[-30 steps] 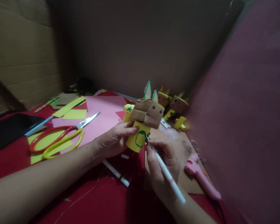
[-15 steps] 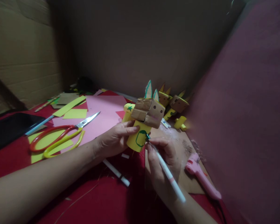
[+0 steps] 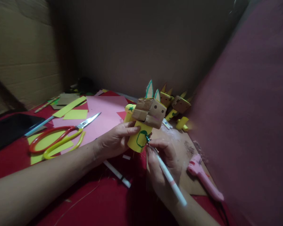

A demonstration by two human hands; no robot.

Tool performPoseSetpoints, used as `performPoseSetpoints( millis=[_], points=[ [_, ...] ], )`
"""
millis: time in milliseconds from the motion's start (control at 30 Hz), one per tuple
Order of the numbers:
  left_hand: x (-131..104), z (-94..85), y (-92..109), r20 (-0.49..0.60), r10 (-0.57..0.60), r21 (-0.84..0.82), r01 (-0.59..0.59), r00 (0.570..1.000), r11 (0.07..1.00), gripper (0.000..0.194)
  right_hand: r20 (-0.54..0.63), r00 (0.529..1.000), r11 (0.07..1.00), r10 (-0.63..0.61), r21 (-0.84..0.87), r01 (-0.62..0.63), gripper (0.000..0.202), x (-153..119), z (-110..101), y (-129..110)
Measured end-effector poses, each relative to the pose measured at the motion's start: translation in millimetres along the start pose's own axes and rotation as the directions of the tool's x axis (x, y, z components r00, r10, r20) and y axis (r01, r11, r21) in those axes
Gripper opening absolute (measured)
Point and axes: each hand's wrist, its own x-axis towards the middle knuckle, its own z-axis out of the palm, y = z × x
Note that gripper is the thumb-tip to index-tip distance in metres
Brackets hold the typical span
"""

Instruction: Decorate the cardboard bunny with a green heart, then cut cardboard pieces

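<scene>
My left hand (image 3: 119, 138) is closed around a paper and cardboard figure (image 3: 149, 113), its thumb across the yellow tube body. The figure has a brown box head with two drawn eyes, a faint mouth and two pointed ears edged in green. On the front of the tube is a green rounded outline, partly filled at its top. Between the fingers of my right hand (image 3: 163, 160) is a white marker (image 3: 171, 180), its green tip touching the tube inside the outline. Behind the head, a yellow roll with a green star (image 3: 130, 108) shows in part.
Red-and-yellow scissors (image 3: 68, 135) lie on yellow and pink paper (image 3: 106, 106) at left. A pink glue gun (image 3: 204, 177) rests at right on a cardboard sheet (image 3: 186, 163). More box-headed figures (image 3: 181, 105) stand behind. Cardboard and pink walls flank the red surface.
The marker tip has shifted slightly left within the green outline, and more green shows near the outline's top. My left hand keeps its grip on the figure.
</scene>
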Motion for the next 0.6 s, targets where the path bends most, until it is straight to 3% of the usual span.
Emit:
performPoseSetpoints(
  millis=[333, 600],
  points=[
    [-0.3, -0.6, 1.2, 0.001, 0.008, -0.038, -0.008, 1.000, 0.999, 0.031, 0.006, 0.999, 0.998, 0.052, 0.044, -0.052, 0.015, -1.8, 0.1, 0.1],
    [1.0, -0.9, 0.2, 0.043, 0.028, -0.040, -0.026, 0.999, 0.999, 0.034, -0.018, 1.000, 1.000, 0.013, -0.003, -0.013, 0.017, -0.4, 0.1, 0.5]
  ],
)
